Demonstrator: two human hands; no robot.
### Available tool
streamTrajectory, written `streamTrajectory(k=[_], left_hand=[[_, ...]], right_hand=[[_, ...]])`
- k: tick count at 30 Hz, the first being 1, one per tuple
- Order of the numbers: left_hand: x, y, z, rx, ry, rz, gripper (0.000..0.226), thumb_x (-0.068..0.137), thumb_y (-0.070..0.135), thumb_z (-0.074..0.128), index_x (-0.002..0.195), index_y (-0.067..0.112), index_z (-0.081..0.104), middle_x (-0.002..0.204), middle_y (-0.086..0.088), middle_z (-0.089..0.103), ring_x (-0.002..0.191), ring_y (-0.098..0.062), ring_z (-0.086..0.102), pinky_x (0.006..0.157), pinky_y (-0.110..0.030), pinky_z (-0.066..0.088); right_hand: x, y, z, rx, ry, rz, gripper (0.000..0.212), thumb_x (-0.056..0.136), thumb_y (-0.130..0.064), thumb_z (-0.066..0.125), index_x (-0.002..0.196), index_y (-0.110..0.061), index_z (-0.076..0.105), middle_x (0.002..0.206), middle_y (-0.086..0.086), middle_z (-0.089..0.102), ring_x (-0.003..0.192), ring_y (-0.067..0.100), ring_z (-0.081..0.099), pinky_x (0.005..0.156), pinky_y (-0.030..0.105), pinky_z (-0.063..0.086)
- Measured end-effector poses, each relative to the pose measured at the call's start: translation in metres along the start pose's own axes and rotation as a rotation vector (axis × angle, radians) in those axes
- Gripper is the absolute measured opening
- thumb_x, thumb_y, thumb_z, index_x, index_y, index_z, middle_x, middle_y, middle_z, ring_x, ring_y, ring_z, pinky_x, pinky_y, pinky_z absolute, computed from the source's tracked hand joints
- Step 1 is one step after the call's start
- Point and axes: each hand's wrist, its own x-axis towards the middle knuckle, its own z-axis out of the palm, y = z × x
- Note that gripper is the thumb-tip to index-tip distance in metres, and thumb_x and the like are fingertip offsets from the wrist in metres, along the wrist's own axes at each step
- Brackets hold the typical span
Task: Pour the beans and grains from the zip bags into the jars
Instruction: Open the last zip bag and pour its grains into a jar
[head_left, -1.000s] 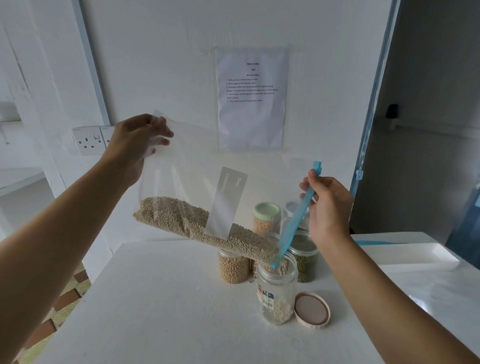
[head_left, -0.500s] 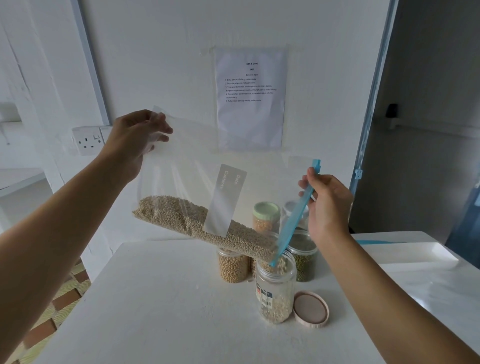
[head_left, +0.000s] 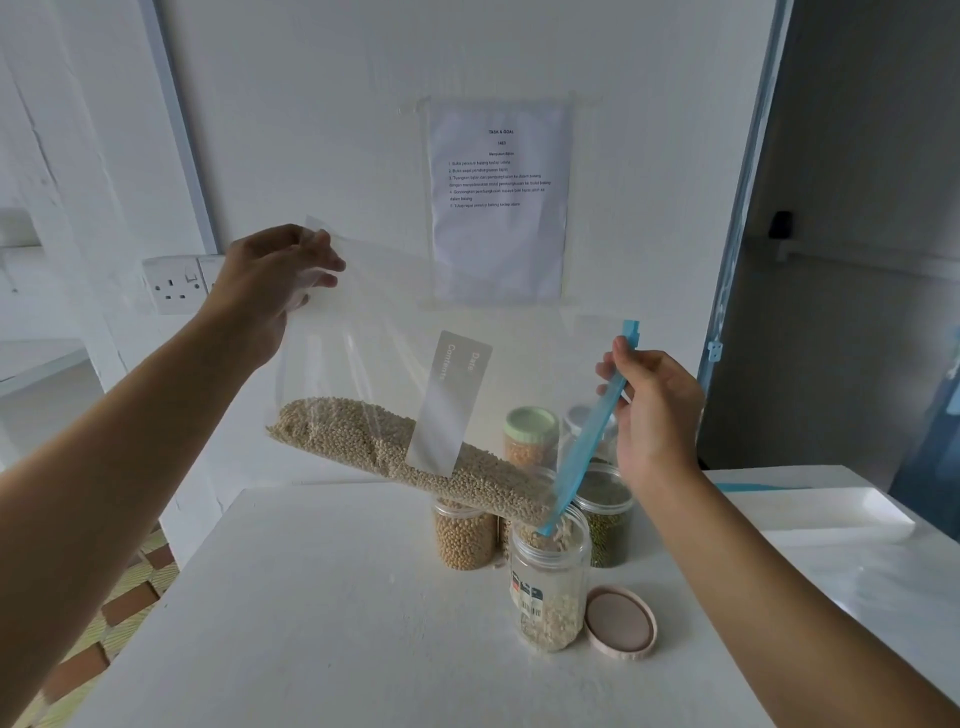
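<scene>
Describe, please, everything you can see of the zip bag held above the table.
The zip bag is clear plastic with a blue zip strip along its open mouth and a white label reading Date and Contents. It hangs tilted, mouth end lowest. Pale round grains lie along its lower edge, running down to the low corner at the mouth of an open jar. The left hand pinches its raised corner; the right hand grips the zip strip.

Both arms were up and stretched forward. The left grip (head_left: 270, 280) sat higher and out to the left, back of the hand showing, with fingers and thumb pinching an upper corner of the zip bag (head_left: 441, 400). The right grip (head_left: 654, 410) sat lower on the right, its forearm rising from the bottom corner and its fingers curled round the bag's blue zip edge.
</scene>
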Motion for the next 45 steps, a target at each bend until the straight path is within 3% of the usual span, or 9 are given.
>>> streamTrajectory(k=[6,19,25,30,37,45], left_hand=[[0.0009,0.0025,0.0011,-0.001,-0.025,0.013,0.020,0.098,0.019,0.066,0.079,0.013,0.065,0.080,0.014,0.074,0.099,-0.022,0.063,0.104,-0.045,0.033],[-0.0005,0.0038,0.0033,0.002,-0.029,0.005,0.020,0.097,0.017,0.067,0.077,0.014,0.066,0.084,0.015,0.074,0.101,-0.023,0.064,0.103,-0.046,0.033],[-0.0018,0.0041,0.0039,0.006,-0.027,0.020,0.019,0.097,0.015,0.067,0.078,0.012,0.066,0.098,0.003,0.069,0.108,-0.027,0.063,0.104,-0.046,0.032],[-0.0016,0.0044,0.0033,0.015,-0.031,0.018,0.020,0.097,0.017,0.067,0.077,0.013,0.066,0.093,0.007,0.072,0.107,-0.027,0.063,0.103,-0.046,0.032],[-0.0022,0.0064,0.0016,0.021,-0.035,0.025,0.020,0.098,0.017,0.066,0.078,0.013,0.067,0.102,0.003,0.070,0.111,-0.029,0.063,0.105,-0.046,0.031],[-0.0014,0.0077,-0.0005,0.036,-0.024,0.019,0.020,0.098,0.018,0.067,0.079,0.013,0.067,0.102,0.002,0.069,0.104,-0.024,0.063,0.104,-0.044,0.033]], right_hand=[[0.0020,0.0013,-0.0013,0.025,0.000,-0.001,0.014,0.090,-0.020,0.076,0.079,-0.013,0.070,0.078,0.000,0.073,0.078,0.015,0.071,0.075,0.034,0.055],[0.0036,-0.0006,-0.0021,0.025,-0.004,-0.009,0.012,0.091,-0.021,0.075,0.082,-0.013,0.071,0.079,-0.001,0.074,0.080,0.015,0.071,0.076,0.031,0.055],[0.0034,0.0008,-0.0024,0.019,-0.004,-0.002,0.012,0.091,-0.021,0.075,0.082,-0.014,0.071,0.079,-0.001,0.074,0.080,0.015,0.071,0.074,0.030,0.055],[0.0029,0.0019,-0.0023,0.015,-0.005,-0.005,0.012,0.091,-0.021,0.075,0.083,-0.013,0.071,0.080,-0.001,0.075,0.081,0.016,0.072,0.075,0.031,0.056],[0.0033,0.0027,-0.0011,0.024,-0.008,-0.003,0.011,0.091,-0.019,0.075,0.084,-0.011,0.072,0.078,0.000,0.074,0.080,0.017,0.071,0.074,0.031,0.055],[0.0017,0.0033,0.0009,0.009,-0.011,-0.008,0.011,0.092,-0.020,0.074,0.086,-0.011,0.072,0.080,0.000,0.075,0.081,0.017,0.072,0.077,0.031,0.056]])
